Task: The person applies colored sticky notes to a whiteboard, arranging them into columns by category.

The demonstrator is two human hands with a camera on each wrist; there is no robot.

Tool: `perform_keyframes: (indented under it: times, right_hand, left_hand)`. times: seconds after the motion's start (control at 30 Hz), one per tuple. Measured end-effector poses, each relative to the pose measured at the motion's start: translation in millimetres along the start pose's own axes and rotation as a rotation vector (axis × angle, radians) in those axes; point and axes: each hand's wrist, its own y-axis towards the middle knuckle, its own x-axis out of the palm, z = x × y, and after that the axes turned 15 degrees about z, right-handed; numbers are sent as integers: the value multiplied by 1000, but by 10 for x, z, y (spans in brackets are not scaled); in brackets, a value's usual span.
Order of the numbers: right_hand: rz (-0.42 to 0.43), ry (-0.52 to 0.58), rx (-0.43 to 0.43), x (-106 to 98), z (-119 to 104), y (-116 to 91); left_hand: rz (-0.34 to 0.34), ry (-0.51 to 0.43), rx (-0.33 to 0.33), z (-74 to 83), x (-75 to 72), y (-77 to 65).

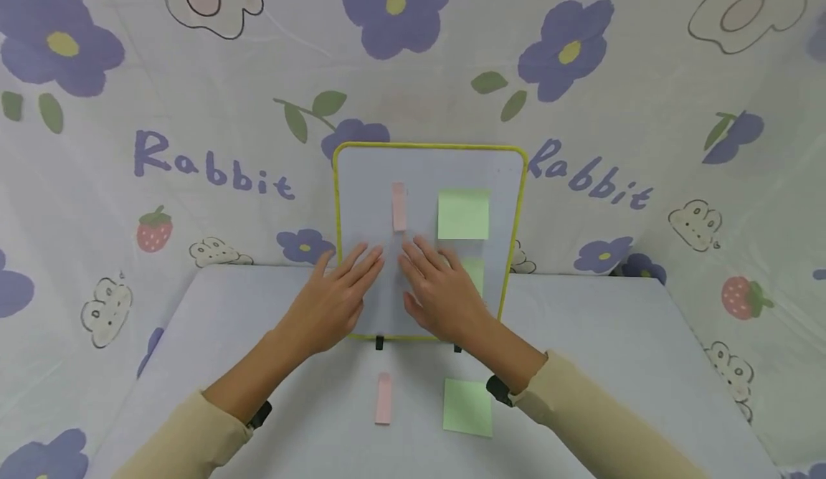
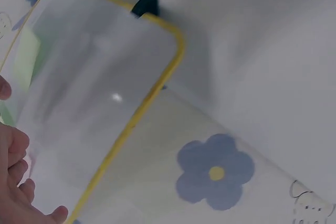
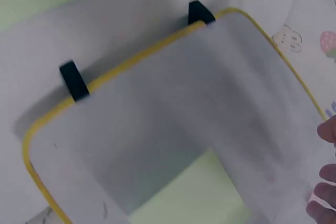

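Observation:
A whiteboard (image 1: pixel 366 185) with a yellow rim leans upright on the table. It bears a pink sticky strip (image 1: pixel 399 206) and a green square sticky note (image 1: pixel 463 214). Below that, a second green note (image 1: pixel 476 272) is partly hidden behind my right hand (image 1: pixel 442 289). This hand's fingers are extended just below the pink strip. My left hand (image 1: pixel 330 300) spreads its fingers before the board's left side, holding nothing. Whether either hand touches the surface I cannot tell. In the right wrist view, the lower green note (image 3: pixel 194 195) lies beside the right fingers.
On the white table (image 1: pixel 568 364), a pink strip (image 1: pixel 383 399) and a green note (image 1: pixel 467 407) lie in front of the board. Black stand feet (image 1: pixel 379 343) hold its lower edge. A cloth (image 1: pixel 413 99) printed with flowers and rabbits hangs behind.

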Motion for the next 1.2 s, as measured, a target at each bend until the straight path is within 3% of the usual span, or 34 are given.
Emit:
perform_keyframes:
  times: [0.2,0.4,0.53,0.8,0.9,1.2]
  right_hand:
    - [-67,208,99,-4,-185,-277]
    - [-196,485,302,74,-370,-560]
    - [-284,589,402,133,-479,-699]
    - [-325,727,589,281,-599,-873]
    - [-320,784,640,358,-620,-920]
    - [-322,831,700,491,-698,-990]
  left_hand:
    - [-40,-61,23,67,74,-420]
    - [-118,-113,50,207,187,-790]
    - [-190,-124,68,314,228,-971]
    - [-329,-161,83,491,270,-1177]
    - [-350,-161,100,545,284,-1229]
    - [-430,-208,105,652,341,-1326]
